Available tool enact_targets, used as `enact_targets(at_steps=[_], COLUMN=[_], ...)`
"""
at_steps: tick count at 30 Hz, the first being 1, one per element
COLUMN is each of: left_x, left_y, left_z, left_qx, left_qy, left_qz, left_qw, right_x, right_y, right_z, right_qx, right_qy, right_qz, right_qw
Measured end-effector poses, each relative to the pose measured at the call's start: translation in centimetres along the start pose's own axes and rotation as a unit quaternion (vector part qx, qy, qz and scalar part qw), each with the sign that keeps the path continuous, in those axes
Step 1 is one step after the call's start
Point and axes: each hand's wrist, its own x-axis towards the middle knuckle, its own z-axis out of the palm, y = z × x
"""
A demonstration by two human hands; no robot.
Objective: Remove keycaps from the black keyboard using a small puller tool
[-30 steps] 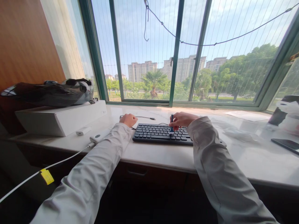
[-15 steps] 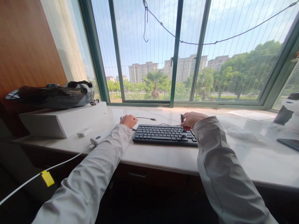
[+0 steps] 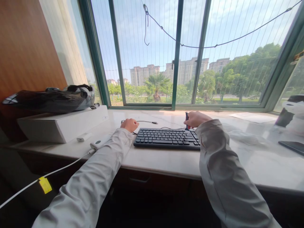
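Observation:
A black keyboard [image 3: 166, 138] lies flat on the white marble-look counter. My right hand [image 3: 197, 119], at its far right part, is closed round a small dark brush [image 3: 186, 121]. The brush stands nearly upright, its pale bristles down at the upper rows of keys. My left hand [image 3: 130, 124] rests as a fist on the counter by the keyboard's far left corner. What its fingers hold, if anything, is hidden. A thin black cable [image 3: 148, 122] with a plug end runs out behind this fist.
A white box [image 3: 59, 123] with a dark visor-like object [image 3: 49, 98] on top stands at the left. Near it lie a white adapter [image 3: 83, 137] and a corded white device [image 3: 97, 144]. Clear plastic [image 3: 244, 136], paper [image 3: 251, 117] and a dark flat object [image 3: 293, 147] lie right.
My right hand has moved the brush away from me, from the keyboard's near rows to its far rows. My left fist stays in place. The view has shifted slightly.

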Motion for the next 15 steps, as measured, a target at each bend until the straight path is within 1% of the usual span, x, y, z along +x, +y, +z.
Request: enact_targets(at_steps=[3,5,7,9,11,13,15], left_x=[0.0,-0.1,-0.3,-0.5,-0.7,-0.7,-0.7], left_y=[0.0,0.1,0.2,0.4,0.5,0.6,0.6], left_z=[0.0,-0.1,-0.3,-0.6,-0.7,-0.8,-0.8], left_qx=[0.002,0.004,0.004,0.002,0.001,0.001,0.003], left_qy=[0.001,0.0,-0.005,-0.008,-0.008,-0.007,-0.008], left_qz=[0.002,-0.002,-0.003,-0.006,-0.011,-0.011,-0.006], left_qw=[1.0,1.0,1.0,1.0,1.0,1.0,1.0], right_x=[0.2,0.3,0.4,0.6,0.7,0.7,0.6], right_y=[-1.3,-2.5,-3.9,-5.3,-6.7,-8.1,-9.5], right_z=[0.4,0.8,1.5,2.4,3.5,4.8,6.3], right_qx=[0.034,0.059,0.11,0.167,0.231,0.304,0.36], right_qy=[-0.005,0.021,0.055,0.089,0.117,0.113,0.099], right_qz=[-0.047,-0.088,-0.135,-0.179,-0.199,-0.222,-0.226], right_qw=[0.998,0.994,0.983,0.966,0.945,0.919,0.9])
